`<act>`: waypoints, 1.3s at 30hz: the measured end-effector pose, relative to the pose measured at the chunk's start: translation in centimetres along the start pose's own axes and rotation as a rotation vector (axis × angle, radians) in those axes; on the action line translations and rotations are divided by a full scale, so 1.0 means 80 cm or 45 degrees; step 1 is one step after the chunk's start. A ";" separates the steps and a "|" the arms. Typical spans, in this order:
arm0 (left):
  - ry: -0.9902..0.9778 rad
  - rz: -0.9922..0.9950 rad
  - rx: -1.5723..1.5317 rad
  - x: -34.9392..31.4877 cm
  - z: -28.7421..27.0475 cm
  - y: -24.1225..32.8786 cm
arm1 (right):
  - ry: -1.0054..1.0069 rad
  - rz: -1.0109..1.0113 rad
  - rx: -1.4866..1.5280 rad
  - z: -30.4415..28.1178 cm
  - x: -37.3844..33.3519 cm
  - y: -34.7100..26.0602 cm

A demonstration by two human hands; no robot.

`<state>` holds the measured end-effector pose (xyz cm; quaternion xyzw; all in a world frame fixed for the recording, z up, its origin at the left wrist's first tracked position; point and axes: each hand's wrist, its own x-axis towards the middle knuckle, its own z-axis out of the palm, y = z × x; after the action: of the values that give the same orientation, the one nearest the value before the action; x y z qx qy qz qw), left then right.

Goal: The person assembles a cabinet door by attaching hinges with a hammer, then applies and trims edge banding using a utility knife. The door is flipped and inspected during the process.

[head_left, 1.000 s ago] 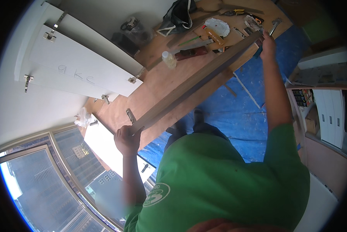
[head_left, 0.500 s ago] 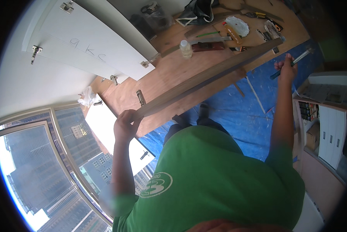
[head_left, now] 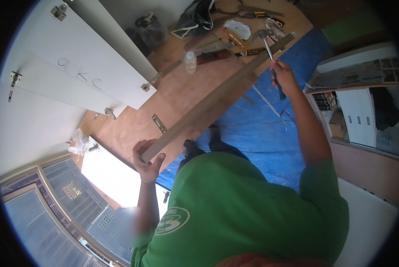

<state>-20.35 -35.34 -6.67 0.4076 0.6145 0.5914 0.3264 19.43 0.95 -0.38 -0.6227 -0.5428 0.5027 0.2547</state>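
Note:
In my right hand [head_left: 285,78], closed around its dark green grip, is a claw hammer [head_left: 270,50] with a metal shaft. The hammer's head is up, over the far right part of a long wooden strip [head_left: 208,102]. That strip runs slantwise across the wooden worktop [head_left: 173,95] to my left hand [head_left: 147,163]. My left fingers wrap one side of the strip's near end, with the thumb on the other side. Whether the hammer head touches the strip, I cannot tell. Just beyond my left hand, a metal hinge [head_left: 159,123] lies beside the strip.
A bottle of clear liquid [head_left: 190,62], an orange glue bottle [head_left: 235,38], a red-brown tool [head_left: 213,56] and pliers [head_left: 253,15] lie on the worktop. White door panels with hinges [head_left: 75,66] stand at left. Blue sheeting [head_left: 248,129] covers the floor. Shelves [head_left: 355,115] stand at right.
My right hand has swung the hammer inward and turned its head up over the strip's far end. My left thumb has opened out along the strip's near end. The view has shifted.

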 end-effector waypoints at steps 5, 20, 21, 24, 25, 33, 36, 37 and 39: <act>-0.098 -0.065 -0.125 0.004 -0.012 -0.025 | 0.139 0.076 -0.387 0.006 0.004 -0.008; -0.364 -0.026 -0.250 0.021 -0.020 -0.034 | -0.098 0.137 -0.579 0.136 -0.131 -0.019; -0.358 -0.010 -0.262 0.021 -0.019 -0.034 | -0.119 0.091 -0.590 0.144 -0.141 -0.012; -0.343 0.049 -0.278 0.019 -0.017 -0.039 | -0.146 0.120 -0.562 0.177 -0.180 -0.010; -0.333 0.066 -0.275 0.015 -0.016 -0.039 | -0.163 0.095 -0.584 0.188 -0.193 -0.009; -0.286 0.155 -0.178 0.015 -0.012 -0.037 | -0.313 -0.097 -0.567 0.294 -0.294 -0.030; -0.291 0.162 -0.171 0.007 -0.012 -0.047 | -0.446 -0.088 -0.583 0.315 -0.317 -0.027; -0.296 0.164 -0.169 0.005 -0.013 -0.050 | -0.449 -0.121 -0.584 0.319 -0.319 -0.027; -0.304 0.147 -0.189 0.003 -0.013 -0.051 | -0.427 -0.110 -0.595 0.319 -0.320 -0.028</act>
<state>-21.86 -35.45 -10.61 0.4842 0.5016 0.6003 0.3919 -2.15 -28.10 1.22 -0.5489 -0.7045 0.4488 0.0323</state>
